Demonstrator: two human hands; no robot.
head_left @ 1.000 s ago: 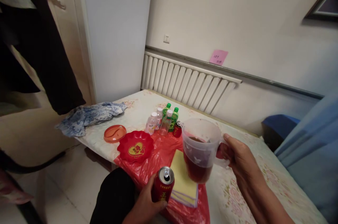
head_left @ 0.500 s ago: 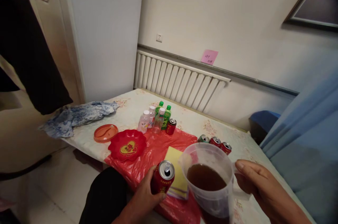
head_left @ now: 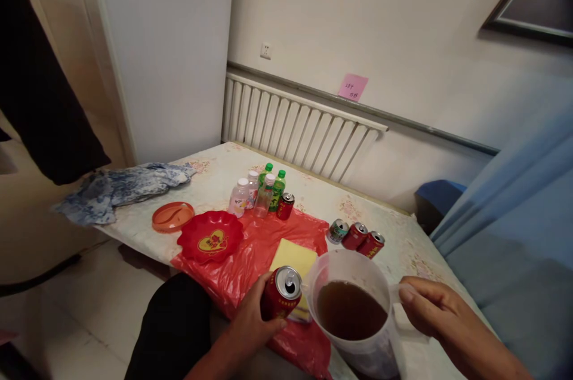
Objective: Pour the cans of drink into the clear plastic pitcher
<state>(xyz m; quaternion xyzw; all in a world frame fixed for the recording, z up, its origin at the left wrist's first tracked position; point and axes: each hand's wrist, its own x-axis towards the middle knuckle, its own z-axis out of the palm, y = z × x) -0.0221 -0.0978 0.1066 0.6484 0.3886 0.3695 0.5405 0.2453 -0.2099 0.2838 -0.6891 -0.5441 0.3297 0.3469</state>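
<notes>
left hand [head_left: 250, 325]: wrapped round an opened red can [head_left: 281, 295]
right hand [head_left: 432, 310]: gripping the jug [head_left: 358, 349] handle, brown drink inside
risk: can's just beside the rim, so one bump could slop drink onto the yellow pad [head_left: 293, 257] past the left hand

Worktop [head_left: 313, 189] stands before the radiator [head_left: 299, 135]. On its near part lies a plastic sheet [head_left: 255, 249], bearing a pad [head_left: 293, 256] and, at its left edge, a dish [head_left: 210, 237]. Round tray [head_left: 172, 216] left of the dish; cloth [head_left: 120, 189] at the far left corner. Bottles [head_left: 257, 192] cluster behind the sheet, three cans [head_left: 355, 235] right of it. Nearest, a held can [head_left: 281, 293] just left of the jug [head_left: 376, 356].
</notes>
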